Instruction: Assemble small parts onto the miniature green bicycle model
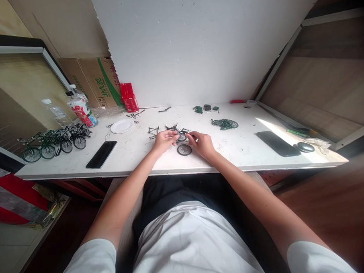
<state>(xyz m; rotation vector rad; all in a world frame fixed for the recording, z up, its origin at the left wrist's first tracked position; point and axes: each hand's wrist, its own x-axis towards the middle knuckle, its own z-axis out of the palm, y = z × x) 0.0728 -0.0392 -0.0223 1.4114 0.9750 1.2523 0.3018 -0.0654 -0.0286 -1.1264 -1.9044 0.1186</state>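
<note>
My left hand (166,141) and my right hand (200,143) meet over the middle of the white table, fingertips pinched around a small dark part that is too small to name. Between and just below the fingertips lies a black spoked wheel (181,138), partly covered. A second black wheel (184,150) lies flat nearer the table's front edge, beside my right hand. Behind the hands are small black pieces (171,126), and a thin black frame (153,131) lies to the left of my left hand.
Assembled miniature bicycles (48,151) and bottles (82,110) stand at the left, near a phone (101,154) and a white plate (122,126). Green wheels (225,124) and green parts (207,107) lie behind right; a dark flat object (277,143) lies at the right.
</note>
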